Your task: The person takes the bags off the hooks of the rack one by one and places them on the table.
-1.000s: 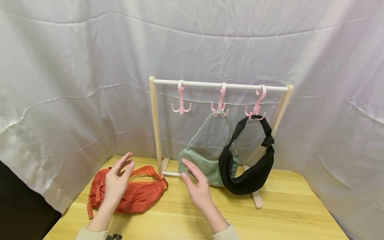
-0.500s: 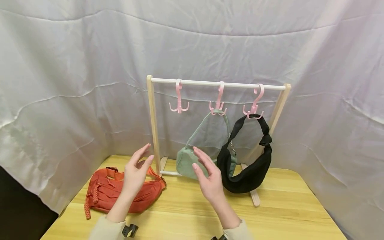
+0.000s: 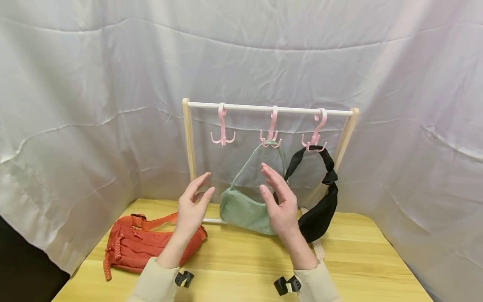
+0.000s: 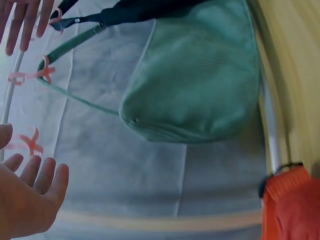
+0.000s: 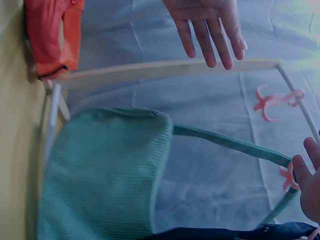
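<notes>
Since the earlier head frames, both hands have risen and shifted right: the left hand (image 3: 191, 209) has left its place over the red crumpled-fabric bag (image 3: 139, 243), and the right hand (image 3: 283, 205) has gone from before the left end of the sage-green, ribbed-cloth shoulder bag (image 3: 243, 212) to before its right end. The view itself has shifted slightly too.

Both hands are empty, fingers raised and slightly bent, thumbs well apart from them, palms turned towards each other.

The green bag lies beyond and between the hands. Its long axis runs side to side, dipping a little to the right; its thin strap rises to the middle pink plastic hook (image 3: 270, 131) on the white rail (image 3: 249, 108). The right hand is nearer in line with this bag, overlapping its right end, while the left hand stands just off its left end. The black cloth crescent bag (image 3: 320, 218) hangs from the right-hand hook (image 3: 316, 131), partly hidden by the right hand.

The red bag rests on the wood-grain desk (image 3: 358, 256), below and left of the left hand, the nearer one; its long axis also runs sideways.

No brand, label or writing can be read on any bag.
</notes>
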### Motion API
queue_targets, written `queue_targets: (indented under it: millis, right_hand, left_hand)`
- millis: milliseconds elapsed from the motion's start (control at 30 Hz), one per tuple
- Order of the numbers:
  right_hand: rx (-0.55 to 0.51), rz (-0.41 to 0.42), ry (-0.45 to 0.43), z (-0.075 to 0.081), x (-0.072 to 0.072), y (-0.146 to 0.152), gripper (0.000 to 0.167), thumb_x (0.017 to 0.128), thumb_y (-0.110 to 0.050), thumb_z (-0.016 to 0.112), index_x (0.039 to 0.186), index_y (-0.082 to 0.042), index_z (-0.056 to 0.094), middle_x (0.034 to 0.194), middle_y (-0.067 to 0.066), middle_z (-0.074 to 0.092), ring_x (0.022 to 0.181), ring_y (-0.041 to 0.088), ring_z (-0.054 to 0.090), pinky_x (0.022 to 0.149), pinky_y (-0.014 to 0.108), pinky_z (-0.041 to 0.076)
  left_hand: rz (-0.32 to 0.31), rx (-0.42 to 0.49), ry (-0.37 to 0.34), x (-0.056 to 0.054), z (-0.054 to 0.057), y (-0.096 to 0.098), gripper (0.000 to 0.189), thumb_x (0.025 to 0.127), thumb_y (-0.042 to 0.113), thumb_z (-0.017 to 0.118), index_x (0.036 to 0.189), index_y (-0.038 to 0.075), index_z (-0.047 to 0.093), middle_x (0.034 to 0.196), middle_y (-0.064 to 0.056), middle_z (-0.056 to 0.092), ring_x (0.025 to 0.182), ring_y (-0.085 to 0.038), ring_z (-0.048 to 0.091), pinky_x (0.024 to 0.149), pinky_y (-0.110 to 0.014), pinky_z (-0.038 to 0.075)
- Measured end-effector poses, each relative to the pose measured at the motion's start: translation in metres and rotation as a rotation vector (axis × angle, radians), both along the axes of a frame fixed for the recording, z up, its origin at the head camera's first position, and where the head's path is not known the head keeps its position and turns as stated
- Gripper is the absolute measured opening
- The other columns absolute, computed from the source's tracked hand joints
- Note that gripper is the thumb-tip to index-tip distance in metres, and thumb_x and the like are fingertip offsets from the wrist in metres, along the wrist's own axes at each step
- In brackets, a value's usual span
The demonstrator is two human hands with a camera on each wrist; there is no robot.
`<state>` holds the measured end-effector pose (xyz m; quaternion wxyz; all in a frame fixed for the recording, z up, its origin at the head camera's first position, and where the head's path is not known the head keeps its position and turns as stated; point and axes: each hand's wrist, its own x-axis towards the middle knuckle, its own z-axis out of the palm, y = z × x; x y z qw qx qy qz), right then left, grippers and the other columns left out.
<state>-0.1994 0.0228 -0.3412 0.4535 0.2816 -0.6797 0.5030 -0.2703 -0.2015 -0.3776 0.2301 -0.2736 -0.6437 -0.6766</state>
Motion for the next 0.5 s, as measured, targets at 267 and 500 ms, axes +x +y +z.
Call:
queue_targets:
  millis: [267,500]
  right_hand:
    - [-0.002,-0.045,0.067,0.031,-0.007,0.019,0.043,0.096,0.014,0.059,0.139,0.009,0.060,0.144,0.022,0.060,0.133,0.027,0.059,0.111,0.040,0.048]
    - [-0.031,-0.069,0.082,0.053,-0.015,0.036,0.044,0.097,0.012,0.060,0.140,0.005,0.061,0.144,0.019,0.061,0.132,0.034,0.058,0.111,0.040,0.048]
  left_hand:
    - [-0.028,-0.001,0.065,-0.007,0.014,0.024,0.046,0.097,0.011,0.075,0.142,0.009,0.065,0.144,-0.008,0.062,0.123,-0.024,0.062,0.103,-0.025,0.052]
    - [-0.015,-0.012,0.156,-0.013,0.030,0.047,0.047,0.097,0.009,0.075,0.142,0.007,0.064,0.146,-0.007,0.061,0.133,-0.019,0.057,0.103,-0.029,0.052]
